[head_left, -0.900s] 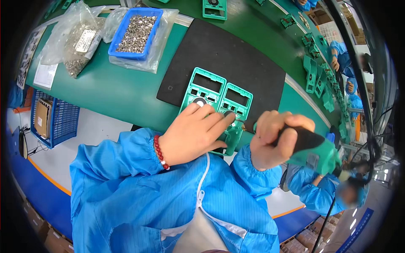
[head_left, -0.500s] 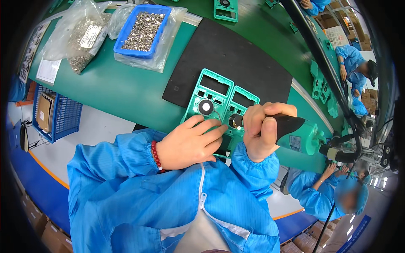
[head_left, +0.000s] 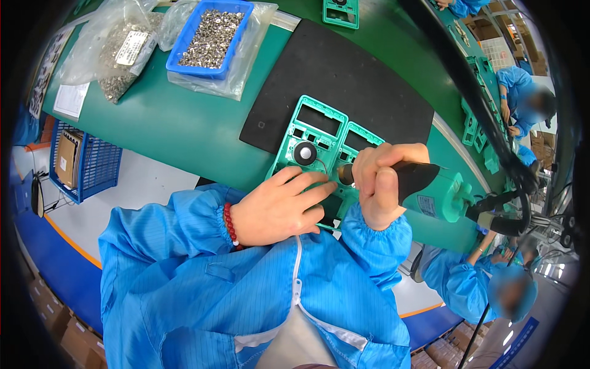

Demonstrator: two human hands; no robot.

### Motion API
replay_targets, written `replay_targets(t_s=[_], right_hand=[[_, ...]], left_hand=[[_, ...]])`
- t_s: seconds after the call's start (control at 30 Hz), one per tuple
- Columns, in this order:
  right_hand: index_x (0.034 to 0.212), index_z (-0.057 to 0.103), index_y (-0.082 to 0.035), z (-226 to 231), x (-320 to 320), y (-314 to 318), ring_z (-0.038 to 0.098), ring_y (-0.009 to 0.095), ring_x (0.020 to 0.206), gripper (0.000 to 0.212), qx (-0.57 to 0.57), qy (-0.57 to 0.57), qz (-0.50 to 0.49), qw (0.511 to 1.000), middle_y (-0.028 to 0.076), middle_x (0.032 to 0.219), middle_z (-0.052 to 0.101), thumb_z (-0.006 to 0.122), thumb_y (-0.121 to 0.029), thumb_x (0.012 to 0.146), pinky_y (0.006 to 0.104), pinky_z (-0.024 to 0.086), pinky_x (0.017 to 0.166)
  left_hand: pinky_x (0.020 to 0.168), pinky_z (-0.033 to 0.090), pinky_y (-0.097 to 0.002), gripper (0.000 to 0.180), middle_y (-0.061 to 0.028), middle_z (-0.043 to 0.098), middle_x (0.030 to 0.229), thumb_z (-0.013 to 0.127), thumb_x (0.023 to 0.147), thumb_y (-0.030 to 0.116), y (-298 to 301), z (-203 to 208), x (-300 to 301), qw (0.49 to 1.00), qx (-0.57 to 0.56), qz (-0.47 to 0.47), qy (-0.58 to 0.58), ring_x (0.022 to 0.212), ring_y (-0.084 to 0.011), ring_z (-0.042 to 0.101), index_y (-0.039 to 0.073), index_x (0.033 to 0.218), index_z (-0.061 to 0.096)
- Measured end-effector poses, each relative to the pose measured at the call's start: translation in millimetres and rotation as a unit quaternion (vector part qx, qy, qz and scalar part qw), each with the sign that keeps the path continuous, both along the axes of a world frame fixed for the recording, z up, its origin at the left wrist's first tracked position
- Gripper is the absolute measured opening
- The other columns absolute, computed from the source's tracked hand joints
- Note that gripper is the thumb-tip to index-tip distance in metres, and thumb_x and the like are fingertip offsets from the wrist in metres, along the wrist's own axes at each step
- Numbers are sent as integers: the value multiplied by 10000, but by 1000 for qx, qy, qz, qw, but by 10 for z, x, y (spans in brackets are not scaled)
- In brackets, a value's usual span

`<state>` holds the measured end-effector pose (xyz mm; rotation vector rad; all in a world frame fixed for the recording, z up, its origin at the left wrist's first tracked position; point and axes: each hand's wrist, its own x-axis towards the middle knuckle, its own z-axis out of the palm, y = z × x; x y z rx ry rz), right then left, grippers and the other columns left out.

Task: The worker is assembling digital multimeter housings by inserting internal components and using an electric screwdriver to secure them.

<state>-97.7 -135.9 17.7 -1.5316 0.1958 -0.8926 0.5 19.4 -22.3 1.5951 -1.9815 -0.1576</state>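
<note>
**At the bench centre: hands on a green housing**

At far left of the frame, below the table edge, a blue wire basket (head_left: 86, 163) holding brown cartons. Higher up, at upper left, a clear bag of small metal parts (head_left: 114, 58) lying on the green table (head_left: 178, 123), with a blue tray of screws (head_left: 212, 37) just right of it, set on another clear bag.

At centre, a black mat (head_left: 356, 86) under the upper part of a green plastic housing (head_left: 319, 138), with two window openings and a round black speaker near its middle. Just below the middle, left hand (head_left: 279, 206) laid palm-down, open, fingers stretched rightward and resting on the lower edge of the housing; red bead bracelet (head_left: 229, 222) at the wrist, blue sleeve coming in from the lower left.

Right of centre, right hand (head_left: 381, 184) closed in a fist around an electric screwdriver (head_left: 430, 187), black grip and green body, tip pressed to the housing just beside the left fingertips; cable trailing off right.

At far right, other people in blue coats, more green housings along the table.
</note>
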Motion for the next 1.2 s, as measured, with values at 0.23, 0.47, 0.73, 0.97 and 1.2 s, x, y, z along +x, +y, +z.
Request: replay_targets(t_s=[0.23, 0.47, 0.73, 0.97, 1.2], right_hand=[[1015, 476, -47, -112, -63, -7, 394, 88, 463, 354, -33, 6, -28, 999, 16, 609, 465, 713, -303, 953, 275, 327, 440], [1037, 579, -19, 60, -137, 109, 573, 127, 642, 266, 6, -43, -137, 990, 66, 808, 609, 771, -116, 881, 284, 495, 610], [1291, 472, -23, 455, -298, 121, 519, 132, 506, 832, -20, -65, -106, 992, 70, 635, 576, 633, -721, 868, 263, 414, 472], [1204, 485, -10, 535, -342, 206, 540, 131, 527, 910, 11, -20, -140, 990, 73, 646, 584, 599, -819, 803, 261, 442, 491], [1255, 476, -8, 555, -379, 175, 572, 136, 566, 902, 7, -9, -131, 991, 78, 696, 611, 665, -766, 805, 258, 457, 524]], left_hand=[[959, 421, -427, 320, -69, 597, 1334, 749, 776, 417, -7, -7, -18, 1000, -6, 2, 7, 1211, -260, 532, 120, 826, 642], [975, 413, -436, 311, -74, 588, 1349, 740, 793, 419, 11, 54, 2, 1000, 17, 8, 17, 1239, -272, 518, 122, 852, 667], [821, 546, -425, 242, -176, 672, 1128, 695, 860, 103, -198, 277, 789, 979, -158, 126, 7, 991, -352, 661, 64, 1098, 692], [880, 528, -484, 257, -216, 639, 1124, 664, 832, 70, -289, 68, 2311, 931, 102, 320, -144, 1023, -395, 641, -24, 1071, 651], [827, 527, -473, 87, -117, 659, 975, 701, 863, 143, -321, 154, 2228, 919, 200, 325, -103, 931, -358, 658, 63, 893, 712]])
